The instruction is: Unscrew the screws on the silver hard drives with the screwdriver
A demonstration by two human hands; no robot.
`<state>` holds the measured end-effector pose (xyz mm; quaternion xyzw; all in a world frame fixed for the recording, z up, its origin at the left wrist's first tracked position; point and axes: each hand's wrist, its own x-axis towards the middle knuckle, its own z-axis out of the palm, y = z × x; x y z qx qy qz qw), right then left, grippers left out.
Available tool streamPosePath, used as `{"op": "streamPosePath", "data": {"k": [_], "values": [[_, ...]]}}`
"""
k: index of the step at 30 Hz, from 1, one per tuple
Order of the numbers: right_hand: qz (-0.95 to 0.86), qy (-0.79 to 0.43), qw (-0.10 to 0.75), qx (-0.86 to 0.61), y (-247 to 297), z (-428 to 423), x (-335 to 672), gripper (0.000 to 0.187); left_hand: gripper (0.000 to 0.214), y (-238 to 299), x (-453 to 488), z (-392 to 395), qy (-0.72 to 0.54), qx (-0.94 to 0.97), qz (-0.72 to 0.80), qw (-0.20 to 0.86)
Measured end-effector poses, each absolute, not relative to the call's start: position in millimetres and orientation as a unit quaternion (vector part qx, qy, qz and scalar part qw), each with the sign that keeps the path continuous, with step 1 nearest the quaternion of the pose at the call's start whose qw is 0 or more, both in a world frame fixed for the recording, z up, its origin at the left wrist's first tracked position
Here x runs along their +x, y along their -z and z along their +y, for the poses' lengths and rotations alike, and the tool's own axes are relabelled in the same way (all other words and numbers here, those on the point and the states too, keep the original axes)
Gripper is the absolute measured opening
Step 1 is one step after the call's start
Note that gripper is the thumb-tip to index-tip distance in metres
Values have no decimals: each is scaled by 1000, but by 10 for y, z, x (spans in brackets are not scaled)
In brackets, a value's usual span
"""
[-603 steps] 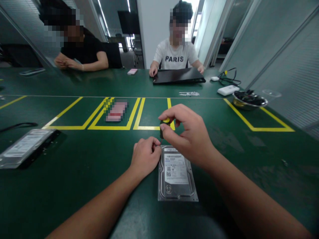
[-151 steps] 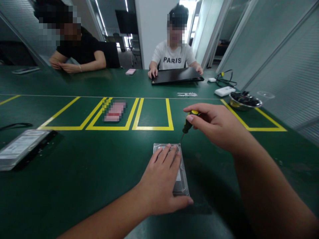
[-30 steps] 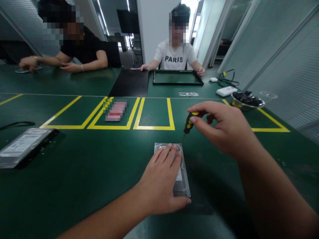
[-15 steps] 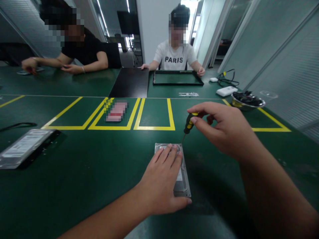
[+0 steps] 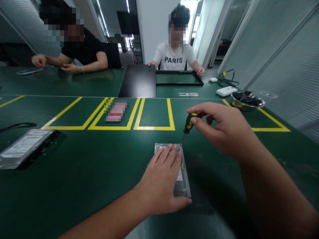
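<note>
Dark green and smooth, with a dull sheen, the table (image 5: pixel 99 166) spreads under both hands. Across the hard drive (image 5: pixel 184 182) lie the fingers of the left hand (image 5: pixel 160 186), stretched out and slightly spread without gripping it, the thumb by its near right corner. Thumb and forefinger of the right hand (image 5: pixel 221 129) are pinched on the dark, yellow-spotted handle of a screwdriver (image 5: pixel 188 125), whose thin shaft slants down to the drive's far right corner. Flat, silvery and rectangular with a ridged rim, the drive lies on the table, its long axis running away from the wearer; its white label (image 5: pixel 179 174) is mostly covered and cannot be read. Beyond the drive run flat strips of yellow tape (image 5: pixel 154 128). Well left of it rests a second drive (image 5: pixel 26 147), label up, print too small to read. Beyond the hard drive and to its right, a shiny round bowl (image 5: pixel 246 107) holds black bits (image 5: pixel 249 97) near a white box (image 5: pixel 226 91). Straight past the drive, across the table, a person (image 5: pixel 174 49) in a white shirt (image 5: pixel 173 60) reading PARIS has fingers at the top edge of a flat black panel (image 5: pixel 138 81), which hides one end of a thin black frame (image 5: pixel 184 84).
</note>
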<state>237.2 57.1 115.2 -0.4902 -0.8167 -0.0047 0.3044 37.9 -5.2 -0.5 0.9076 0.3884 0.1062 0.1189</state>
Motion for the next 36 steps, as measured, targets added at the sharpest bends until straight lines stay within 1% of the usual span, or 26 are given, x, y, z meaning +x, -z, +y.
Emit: {"op": "streamPosePath", "data": {"k": [7, 15, 26, 36], "values": [[-816, 10, 300, -494, -1168, 553, 2393, 29, 111, 0, 382, -53, -105, 909, 386, 116], [-814, 15, 292, -503, -1180, 552, 2375, 27, 109, -20, 377, -54, -107, 909, 384, 121], [-818, 7, 282, -502, -1190, 550, 2402, 31, 110, -20, 384, -66, -106, 908, 387, 119], [-815, 6, 286, -504, -1189, 546, 2403, 29, 110, -2, 389, -55, -106, 908, 388, 118]]}}
